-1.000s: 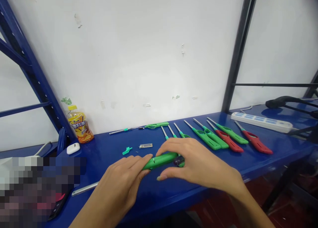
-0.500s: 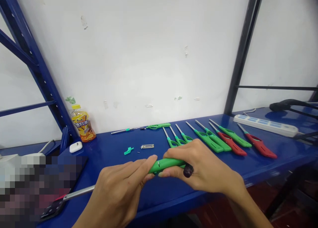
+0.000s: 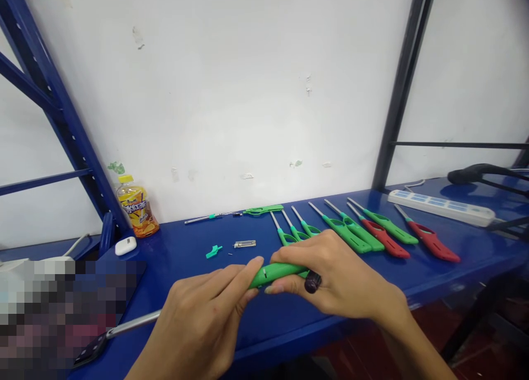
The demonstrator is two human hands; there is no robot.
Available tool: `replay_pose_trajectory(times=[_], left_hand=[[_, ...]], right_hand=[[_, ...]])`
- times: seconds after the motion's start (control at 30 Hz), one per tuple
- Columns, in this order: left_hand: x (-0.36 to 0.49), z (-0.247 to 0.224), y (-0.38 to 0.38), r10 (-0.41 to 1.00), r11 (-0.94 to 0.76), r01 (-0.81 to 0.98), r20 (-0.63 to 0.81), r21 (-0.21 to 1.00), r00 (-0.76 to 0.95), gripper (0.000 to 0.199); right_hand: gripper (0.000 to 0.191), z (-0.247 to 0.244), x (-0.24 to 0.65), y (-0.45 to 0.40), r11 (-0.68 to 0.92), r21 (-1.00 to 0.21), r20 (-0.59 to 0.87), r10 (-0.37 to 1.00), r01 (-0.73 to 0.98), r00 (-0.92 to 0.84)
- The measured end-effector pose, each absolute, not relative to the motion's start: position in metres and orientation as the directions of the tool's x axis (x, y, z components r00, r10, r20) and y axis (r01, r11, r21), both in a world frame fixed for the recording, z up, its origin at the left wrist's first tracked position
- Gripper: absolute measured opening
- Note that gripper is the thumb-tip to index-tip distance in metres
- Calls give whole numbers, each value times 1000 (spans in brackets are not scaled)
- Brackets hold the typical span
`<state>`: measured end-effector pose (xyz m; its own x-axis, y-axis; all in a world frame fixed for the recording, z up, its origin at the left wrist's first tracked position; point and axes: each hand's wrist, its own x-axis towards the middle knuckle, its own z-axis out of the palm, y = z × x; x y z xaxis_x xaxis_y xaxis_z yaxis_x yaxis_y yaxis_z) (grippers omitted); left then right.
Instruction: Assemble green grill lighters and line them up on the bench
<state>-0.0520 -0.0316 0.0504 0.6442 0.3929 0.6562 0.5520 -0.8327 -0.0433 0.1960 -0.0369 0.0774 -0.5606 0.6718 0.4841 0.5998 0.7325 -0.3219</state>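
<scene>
My left hand (image 3: 202,314) and my right hand (image 3: 330,275) are both closed on a green long-nosed lighter (image 3: 270,274), held above the front of the table. A metal barrel (image 3: 134,322) sticks out to the left from behind my left hand. Tucked in my right hand is a dark tool handle (image 3: 313,282); its other end is hidden. Beyond my hands lie a small turquoise trigger (image 3: 214,251), a clear and metal fuel tank (image 3: 245,244) and a tiny pin (image 3: 230,253). Farther back are a loose barrel with wire (image 3: 202,219) and an opened green lighter shell (image 3: 263,209).
Several lighters, green (image 3: 351,236) and red (image 3: 433,242), lie in a row at the right. Behind them is a white power strip (image 3: 441,206). A drink bottle (image 3: 138,209) and a white case (image 3: 125,246) stand left, near the blue rack post (image 3: 72,126).
Both hands keep their hold on the green lighter. It has shifted only very slightly, together with the left hand and the metal barrel.
</scene>
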Motion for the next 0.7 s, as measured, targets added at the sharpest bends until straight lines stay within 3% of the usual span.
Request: replay_pose_trajectory(times=[0.33, 0.5, 0.7], left_hand=[[-53, 50, -29, 413, -813, 580, 658, -45, 630, 42], [-59, 54, -20, 376, -786, 612, 718, -86, 585, 30], [-74, 62, -20, 403, -824, 565, 743, 41, 534, 24]], right_hand=[[28, 78, 199, -36, 727, -293, 501, 670, 621, -548], [28, 79, 207, -39, 692, -300, 575, 680, 656, -454], [24, 85, 211, -43, 697, -506, 506, 717, 507, -480]])
